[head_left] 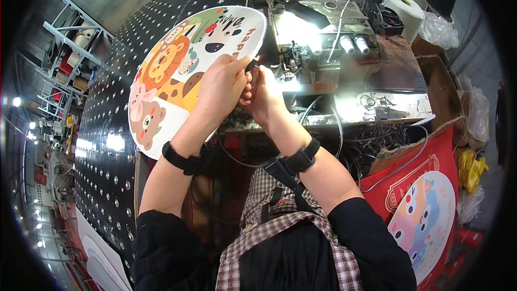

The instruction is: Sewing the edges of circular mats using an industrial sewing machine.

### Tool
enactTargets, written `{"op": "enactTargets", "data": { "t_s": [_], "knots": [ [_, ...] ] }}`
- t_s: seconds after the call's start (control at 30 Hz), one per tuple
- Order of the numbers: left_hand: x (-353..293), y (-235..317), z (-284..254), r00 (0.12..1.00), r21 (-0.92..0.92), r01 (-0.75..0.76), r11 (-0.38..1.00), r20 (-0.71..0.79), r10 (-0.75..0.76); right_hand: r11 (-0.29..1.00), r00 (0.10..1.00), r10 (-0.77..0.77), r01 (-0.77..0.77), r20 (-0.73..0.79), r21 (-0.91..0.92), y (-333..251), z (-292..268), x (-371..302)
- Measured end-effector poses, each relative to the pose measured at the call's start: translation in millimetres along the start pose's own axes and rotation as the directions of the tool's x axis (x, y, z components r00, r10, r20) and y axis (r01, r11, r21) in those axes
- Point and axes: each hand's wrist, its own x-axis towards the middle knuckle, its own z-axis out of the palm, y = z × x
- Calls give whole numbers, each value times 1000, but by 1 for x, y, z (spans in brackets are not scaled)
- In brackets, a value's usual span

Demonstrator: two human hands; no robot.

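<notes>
My left hand (222, 87) is closed at the right edge of a round white mat (189, 73) printed with cartoon animals; its fingers pinch at the rim, though the exact grip is hidden. Close against it, my right hand (265, 96) is closed around a small dark-red lighter (255, 74), mostly covered by the fingers. A tiny orange-white flame (256, 59) shows above it, beside the mat's edge. The mat lies on a black table (116, 102) dotted with shiny metal studs. Just right of my hands stands an industrial sewing machine (323, 48) under a bright lamp.
A second round printed mat (425, 226) rests on red cardboard (393, 183) at the lower right. Dark fabric trimmings (377, 143) pile below the machine. A white thread cone (404, 8) stands behind it. White sheets (99, 248) lie at the lower left.
</notes>
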Motion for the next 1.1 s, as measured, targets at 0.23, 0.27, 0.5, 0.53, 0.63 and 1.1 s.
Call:
{"op": "enactTargets", "data": {
  "t_s": [0.23,0.27,0.5,0.53,0.63,1.1],
  "knots": [
    [-17,-5,-17,998,-4,39,999,-53,-39,976,995,-81,90,56,-198,9,9,-23],
    [-21,-4,-22,997,-25,55,998,-51,-56,944,983,-181,181,25,-276,11,12,-24],
    [-45,-7,-43,988,-168,34,985,-141,-58,843,932,-339,360,124,-399,25,33,-46],
    [-49,-8,-45,987,-172,32,985,-151,-59,816,922,-355,385,152,-430,27,33,-46],
    [-59,-7,-52,986,-237,59,970,-139,-94,740,909,-382,410,169,-534,32,32,-48],
    [-88,-15,-78,975,-584,157,797,-36,-218,196,655,-526,714,543,-672,39,48,-48]
  ]
}}
